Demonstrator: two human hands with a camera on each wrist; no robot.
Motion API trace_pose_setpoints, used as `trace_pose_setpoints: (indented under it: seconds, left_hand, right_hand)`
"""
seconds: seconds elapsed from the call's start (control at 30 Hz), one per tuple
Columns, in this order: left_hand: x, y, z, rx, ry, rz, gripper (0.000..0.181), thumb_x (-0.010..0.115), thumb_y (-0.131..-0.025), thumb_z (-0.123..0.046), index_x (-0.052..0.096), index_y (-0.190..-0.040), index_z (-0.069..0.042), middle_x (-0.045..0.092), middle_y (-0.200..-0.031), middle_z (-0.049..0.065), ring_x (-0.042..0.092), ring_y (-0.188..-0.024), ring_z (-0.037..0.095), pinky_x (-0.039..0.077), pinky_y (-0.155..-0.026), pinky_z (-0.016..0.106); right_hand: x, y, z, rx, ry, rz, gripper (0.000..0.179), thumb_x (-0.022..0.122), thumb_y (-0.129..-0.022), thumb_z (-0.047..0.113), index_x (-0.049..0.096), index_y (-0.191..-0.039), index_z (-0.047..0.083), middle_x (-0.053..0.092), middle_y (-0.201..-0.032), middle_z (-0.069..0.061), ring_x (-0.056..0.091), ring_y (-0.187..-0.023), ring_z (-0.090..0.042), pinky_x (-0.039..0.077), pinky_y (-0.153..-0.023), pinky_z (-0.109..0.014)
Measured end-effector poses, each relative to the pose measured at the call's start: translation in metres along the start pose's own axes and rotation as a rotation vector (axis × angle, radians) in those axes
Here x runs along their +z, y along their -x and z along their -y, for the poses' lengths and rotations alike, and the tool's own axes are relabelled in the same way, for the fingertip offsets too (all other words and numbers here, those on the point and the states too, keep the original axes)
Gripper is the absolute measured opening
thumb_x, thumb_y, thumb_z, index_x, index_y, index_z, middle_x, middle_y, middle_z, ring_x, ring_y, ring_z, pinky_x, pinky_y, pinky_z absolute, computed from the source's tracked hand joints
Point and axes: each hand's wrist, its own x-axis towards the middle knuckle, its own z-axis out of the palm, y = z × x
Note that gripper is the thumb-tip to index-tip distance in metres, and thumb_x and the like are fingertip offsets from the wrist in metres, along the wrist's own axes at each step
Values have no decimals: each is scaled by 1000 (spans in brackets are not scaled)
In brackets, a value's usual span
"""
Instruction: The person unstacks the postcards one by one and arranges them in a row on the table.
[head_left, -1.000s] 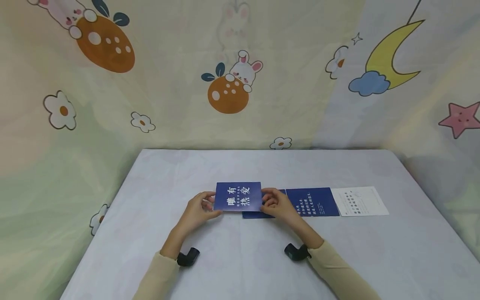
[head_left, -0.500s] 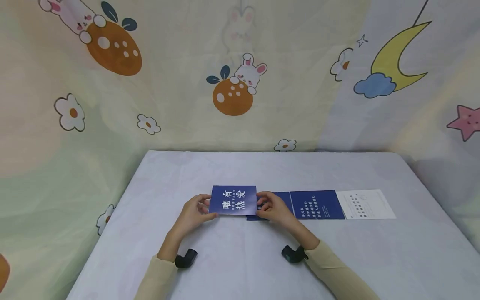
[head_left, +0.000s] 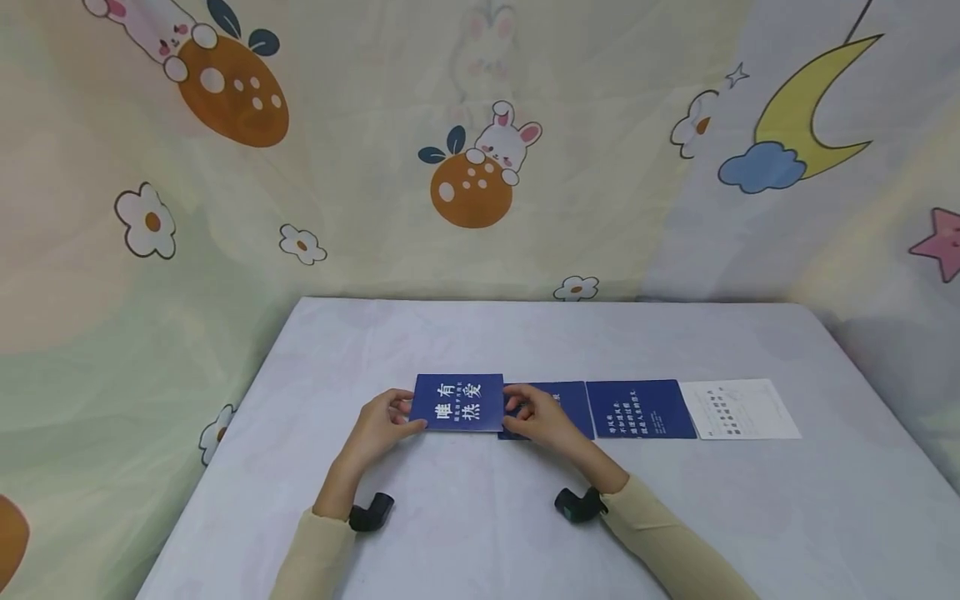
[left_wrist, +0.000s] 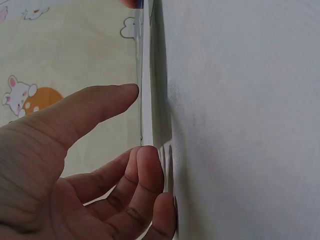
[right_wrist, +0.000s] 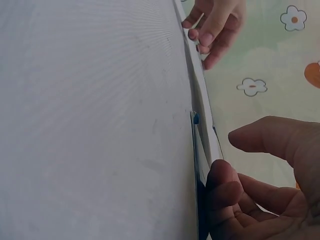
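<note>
A blue card (head_left: 459, 403) with large white characters is held near the tabletop, slightly tilted. My left hand (head_left: 375, 429) grips its left edge, thumb at the near corner and fingers at the far one. At the right edge my right hand (head_left: 551, 427) holds it likewise, partly covering another blue card (head_left: 570, 402) lying on the table. In the left wrist view the held card shows edge-on as a white strip (left_wrist: 147, 100) beside my thumb. The right wrist view also shows the white edge (right_wrist: 202, 100), running between both hands. Whether it is one card or a stack, I cannot tell.
A second blue card (head_left: 645, 410) and a white card (head_left: 740, 408) continue the row to the right, lying flat. The white-covered table (head_left: 465, 517) ends at a patterned cloth backdrop (head_left: 360, 167). Black wrist cameras sit on both arms.
Both hands have carried the held card left relative to the row, uncovering more of the leftmost lying card. The head view has shifted slightly. The grip looks the same.
</note>
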Motion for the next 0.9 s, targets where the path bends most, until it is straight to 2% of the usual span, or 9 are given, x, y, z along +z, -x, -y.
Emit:
trace_pose_setpoints:
  seconds: [0.13, 0.37, 0.9]
  left_hand:
    - [-1, 0, 1, -19, -12, 1, 53, 80, -79, -14, 59, -123, 4, 62, -96, 10, 57, -82, 19, 48, -68, 27]
    - [-5, 0, 2, -15, -31, 18, 53, 81, -78, -12, 58, -123, 6, 59, -92, 9, 53, -79, 18, 44, -67, 27]
    - [-9, 5, 1, -19, -87, 54, 57, 83, -74, -10, 57, -122, 5, 56, -89, 8, 50, -77, 18, 42, -66, 29]
  right_hand:
    - [0, -2, 0, 1, 36, 13, 48, 69, -84, 1, 53, -128, -11, 60, -97, -13, 50, -72, -13, 42, -56, -20]
    - [1, -6, 1, -7, 103, 37, 44, 69, -84, 2, 58, -125, -9, 58, -95, -9, 46, -69, -12, 38, -57, -19]
    - [3, -7, 1, -17, 151, 61, 44, 69, -85, 3, 59, -127, -8, 55, -95, -8, 45, -69, -13, 38, -57, -20]
